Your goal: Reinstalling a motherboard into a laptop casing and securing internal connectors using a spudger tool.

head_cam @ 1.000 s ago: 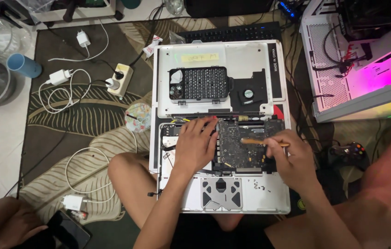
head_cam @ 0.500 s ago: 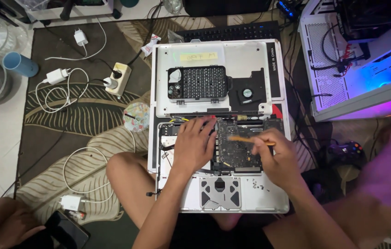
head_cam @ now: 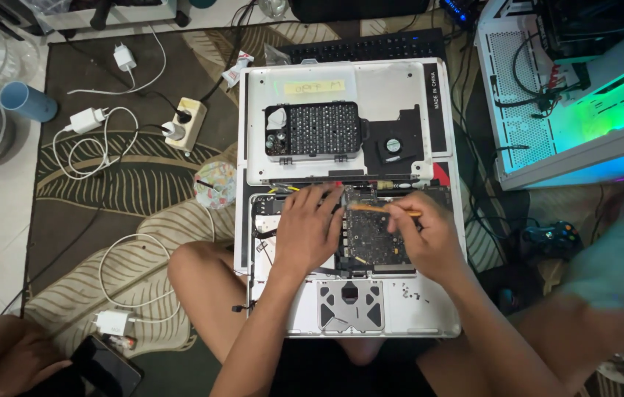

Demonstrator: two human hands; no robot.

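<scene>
Both hands work inside the opened laptop (head_cam: 429,309) resting across the person's bare legs. Fingers of the left hand (head_cam: 308,231) lie spread and flat, pressing down on the dark circuit board (head_cam: 371,239) and the parts beside it. Curled closed, the right hand (head_cam: 429,239) pinches a thin orange-handled tool (head_cam: 382,209), its tip laid over the board's upper edge. Just beyond lies the removed white bottom cover (head_cam: 393,88) carrying a black tray of tiny screws (head_cam: 316,131). Farther off stands a black keyboard (head_cam: 363,45).
</scene>
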